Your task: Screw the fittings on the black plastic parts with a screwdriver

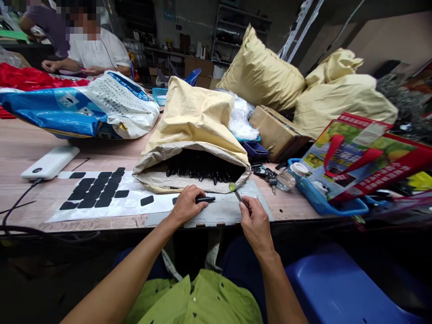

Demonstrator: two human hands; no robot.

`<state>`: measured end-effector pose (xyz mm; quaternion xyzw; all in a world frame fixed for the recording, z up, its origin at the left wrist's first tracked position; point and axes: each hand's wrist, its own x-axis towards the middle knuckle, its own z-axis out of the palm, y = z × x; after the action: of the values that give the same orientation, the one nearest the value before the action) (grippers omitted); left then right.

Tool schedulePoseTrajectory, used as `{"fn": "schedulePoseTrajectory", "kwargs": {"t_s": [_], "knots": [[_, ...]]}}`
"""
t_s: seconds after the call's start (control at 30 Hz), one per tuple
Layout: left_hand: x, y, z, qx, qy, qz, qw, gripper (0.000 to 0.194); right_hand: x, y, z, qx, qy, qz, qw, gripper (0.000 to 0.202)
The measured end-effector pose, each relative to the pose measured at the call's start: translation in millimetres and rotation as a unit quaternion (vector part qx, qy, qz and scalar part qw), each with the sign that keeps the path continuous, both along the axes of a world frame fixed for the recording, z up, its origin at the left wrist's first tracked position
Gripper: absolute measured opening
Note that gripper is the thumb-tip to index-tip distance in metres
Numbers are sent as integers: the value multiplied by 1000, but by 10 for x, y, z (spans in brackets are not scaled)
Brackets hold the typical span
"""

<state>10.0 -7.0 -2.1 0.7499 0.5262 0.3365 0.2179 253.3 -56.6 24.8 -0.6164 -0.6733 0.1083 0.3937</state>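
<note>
Small dark parts held at a worktop (297,210)
A black piece (206,199) is pinched by the left fingers (202,205); a yellow-green-tipped tool (238,194) is gripped by the right.

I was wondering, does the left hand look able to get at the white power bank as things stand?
Probably yes: only the white sheet and its black patches, all lying flat, seem to separate left hand and white power bank, though that hand holds a black tube.

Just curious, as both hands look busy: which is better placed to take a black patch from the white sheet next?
Probably the left hand: it holds a black rod but is nearer the black patches; the right hand holds a tool.
</note>
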Motion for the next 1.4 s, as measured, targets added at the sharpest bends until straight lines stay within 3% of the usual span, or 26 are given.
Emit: {"fn": "schedulePoseTrajectory", "kwargs": {"t_s": [0.13,0.37,0.6,0.77,0.93,1.13,1.3,1.4], "knots": [[48,34,4,-31,3,11,999,17,-190,-48,59,-26,60,56,996,30],[64,50,-5,-44,20,21,999,21,-422,-116,-46,-35,54,118,991,36],[0,50,-8,-48,-5,13,999,18,-430,-116,11,-31,8,110,993,37],[30,59,-34,-45,-11,22,999,16,-471,-151,56,23,26,86,996,38],[56,52,-54,-36,-28,43,998,16,-478,-153,-13,-18,-17,97,995,39],[43,56,-38,-34,-40,35,998,21,-594,-159,58,16,13,105,994,39],[29,58,-10,-33,-19,26,999,19,-666,-142,1,-22,-25,128,991,39],[28,41,0,-30,-21,29,999,17,-594,-117,12,-15,-24,105,994,38]]}}
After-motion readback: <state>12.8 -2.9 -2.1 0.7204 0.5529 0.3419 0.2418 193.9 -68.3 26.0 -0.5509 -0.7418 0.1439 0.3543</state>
